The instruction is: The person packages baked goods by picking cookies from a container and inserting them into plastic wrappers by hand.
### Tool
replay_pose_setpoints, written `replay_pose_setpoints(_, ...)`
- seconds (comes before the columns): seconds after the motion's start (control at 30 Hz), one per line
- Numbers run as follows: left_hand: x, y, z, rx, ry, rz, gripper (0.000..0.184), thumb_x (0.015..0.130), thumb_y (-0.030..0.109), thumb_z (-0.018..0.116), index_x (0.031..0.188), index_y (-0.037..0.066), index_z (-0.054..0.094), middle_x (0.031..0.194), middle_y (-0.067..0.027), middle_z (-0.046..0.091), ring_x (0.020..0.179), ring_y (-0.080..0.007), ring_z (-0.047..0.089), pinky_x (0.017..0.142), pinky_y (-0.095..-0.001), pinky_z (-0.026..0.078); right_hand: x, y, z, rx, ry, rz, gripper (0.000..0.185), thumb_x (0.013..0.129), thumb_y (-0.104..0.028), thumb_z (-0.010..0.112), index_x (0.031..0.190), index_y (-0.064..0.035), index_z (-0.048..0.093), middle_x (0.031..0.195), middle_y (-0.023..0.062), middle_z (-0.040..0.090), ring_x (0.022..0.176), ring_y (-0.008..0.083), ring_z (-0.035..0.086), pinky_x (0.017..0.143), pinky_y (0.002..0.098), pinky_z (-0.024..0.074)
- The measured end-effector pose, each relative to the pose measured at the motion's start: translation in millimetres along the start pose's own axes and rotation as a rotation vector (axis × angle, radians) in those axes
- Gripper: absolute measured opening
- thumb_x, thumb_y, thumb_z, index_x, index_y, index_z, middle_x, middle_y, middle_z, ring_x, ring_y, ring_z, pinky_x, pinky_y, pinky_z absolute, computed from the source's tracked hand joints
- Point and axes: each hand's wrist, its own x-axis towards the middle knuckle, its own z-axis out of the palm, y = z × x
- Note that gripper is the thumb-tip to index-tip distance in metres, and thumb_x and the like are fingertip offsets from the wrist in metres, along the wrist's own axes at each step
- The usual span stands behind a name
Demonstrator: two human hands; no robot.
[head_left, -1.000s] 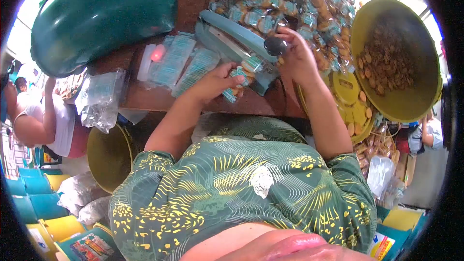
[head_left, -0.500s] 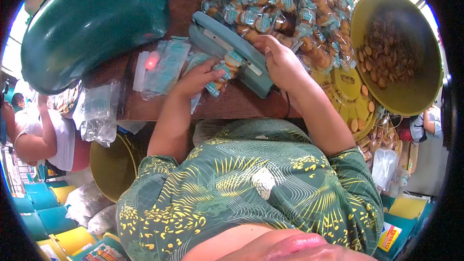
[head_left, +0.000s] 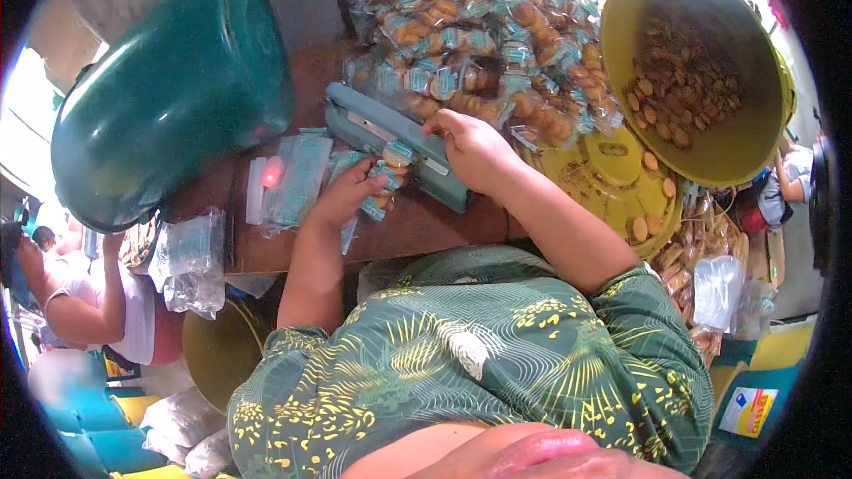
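Note:
My left hand (head_left: pixel 348 192) pinches a small clear printed bag of round biscuits (head_left: pixel 390 175). The bag's top end lies against the near edge of a pale blue bag sealer (head_left: pixel 390 137), which sits slantwise on the table. My right hand (head_left: pixel 475 151) rests on the sealer, its fingers curled at the long upper arm; the fingertips are partly hidden. Left of my left hand lie stacks of flat printed bags (head_left: pixel 297 182), with a red glow on them. Behind the sealer is a large heap of filled biscuit bags (head_left: pixel 479 35).
A green tub (head_left: pixel 169 98) lies tipped at the left. At the right, an olive bucket (head_left: pixel 621 35) holds loose biscuits, beside a yellow lid (head_left: pixel 586 182) with several biscuits on it. Clear plastic bags (head_left: pixel 191 257) hang at the table's left edge. Another person (head_left: pixel 98 302) is at far left.
The view has tilted, so the table and its things sit lower and further left. Both hands keep nearly the same place at the sealer, the left still on the biscuit bag.

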Motion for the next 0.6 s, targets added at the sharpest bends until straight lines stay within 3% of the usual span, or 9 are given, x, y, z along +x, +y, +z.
replay_pose_setpoints(0.07, 0, 1, 4, 0.04, 0.043, -0.009, 0.059, 0.092, 0.034, 0.063, 0.14, 0.005, 0.044, 0.113, -0.0067, 0.065, 0.09, -0.0187, 0.064, 0.076, -0.0337, 0.052, 0, -2, 1, -0.023, 0.017, -0.004, 0.025, 0.089, -0.001, 0.046, 0.108, -0.0037, 0.061, 0.098, 0.0223, 0.064, 0.095, 0.0407, 0.061, 0.082, 0.0438, 0.0493)
replay_pose_setpoints(0.17, -17, 32, 27, 0.686, 0.151, 0.026, 0.051, 0.092, 0.029, 0.064, 0.133, 0.002, 0.048, 0.113, -0.0141, 0.064, 0.099, -0.0261, 0.064, 0.086, -0.0394, 0.051, -8, 0, 0, -0.022, 0.059, -0.129, 0.022, 0.091, -0.003, 0.047, 0.108, -0.0039, 0.061, 0.109, 0.0208, 0.062, 0.103, 0.039, 0.059, 0.088, 0.0432, 0.0491)
replay_pose_setpoints(0.27, -46, 78, 61, 1.107, -0.269, -0.08, 0.05, 0.088, 0.03, 0.068, 0.128, 0.003, 0.054, 0.115, -0.0174, 0.064, 0.101, -0.0321, 0.064, 0.09, -0.0417, 0.048, -33, -8, -18, 0.058, 0.325, -0.445, 0.025, 0.087, -0.007, 0.055, 0.111, -0.0073, 0.061, 0.121, 0.0197, 0.058, 0.109, 0.0402, 0.058, 0.092, 0.0449, 0.0493)
replay_pose_setpoints(0.37, -62, 134, 91, 1.152, -0.582, -0.093, 0.052, 0.083, 0.035, 0.072, 0.123, 0.004, 0.057, 0.106, -0.0148, 0.067, 0.097, -0.0247, 0.064, 0.089, -0.0385, 0.048, -65, -13, -40, -0.001, 0.288, -0.36, 0.026, 0.087, -0.012, 0.061, 0.112, -0.0068, 0.059, 0.125, 0.0181, 0.055, 0.114, 0.0382, 0.056, 0.097, 0.0436, 0.0481)
replay_pose_setpoints(0.43, -59, 176, 99, 1.19, -0.629, -0.002, 0.053, 0.08, 0.033, 0.075, 0.121, 0.004, 0.058, 0.107, -0.014, 0.065, 0.101, -0.0245, 0.062, 0.089, -0.0389, 0.047, -85, 5, -46, -0.006, 0.219, -0.274, 0.029, 0.086, -0.017, 0.065, 0.112, -0.0069, 0.059, 0.125, 0.0183, 0.055, 0.116, 0.0376, 0.055, 0.098, 0.0433, 0.0475)
replay_pose_setpoints(0.47, -49, 193, 93, 1.189, -0.561, 0.299, 0.053, 0.08, 0.034, 0.075, 0.122, 0.007, 0.057, 0.113, -0.0112, 0.063, 0.105, -0.024, 0.059, 0.092, -0.0388, 0.046, -93, 16, -47, -0.013, 0.221, -0.263, 0.029, 0.086, -0.018, 0.066, 0.112, -0.0067, 0.059, 0.125, 0.0182, 0.055, 0.116, 0.0375, 0.055, 0.098, 0.0432, 0.0475)
replay_pose_setpoints(0.5, -42, 195, 81, 1.08, -0.181, 0.565, 0.051, 0.085, 0.034, 0.072, 0.126, 0.009, 0.054, 0.119, -0.0097, 0.06, 0.108, -0.0253, 0.058, 0.095, -0.0383, 0.045, -103, 23, -46, -0.021, 0.221, -0.246, 0.029, 0.086, -0.018, 0.066, 0.112, -0.0066, 0.059, 0.125, 0.0182, 0.055, 0.116, 0.0374, 0.055, 0.098, 0.0431, 0.0475)
replay_pose_setpoints(0.53, -37, 215, 85, 0.868, 0.152, 0.583, 0.051, 0.091, 0.03, 0.066, 0.134, 0.009, 0.049, 0.125, -0.0106, 0.059, 0.111, -0.0261, 0.058, 0.098, -0.0379, 0.044, -114, 31, -46, -0.029, 0.22, -0.23, 0.03, 0.086, -0.018, 0.066, 0.112, -0.0065, 0.059, 0.124, 0.0181, 0.055, 0.116, 0.0373, 0.055, 0.097, 0.043, 0.0475)
replay_pose_setpoints(0.6, -15, 256, 74, 0.492, 0.146, 0.924, 0.05, 0.096, 0.029, 0.059, 0.138, 0.006, 0.045, 0.131, -0.0118, 0.057, 0.114, -0.0248, 0.058, 0.1, -0.038, 0.044, -136, 40, -49, -0.026, 0.179, -0.155, 0.03, 0.085, -0.018, 0.068, 0.112, -0.0063, 0.06, 0.124, 0.0169, 0.055, 0.115, 0.037, 0.056, 0.097, 0.0429, 0.0476)
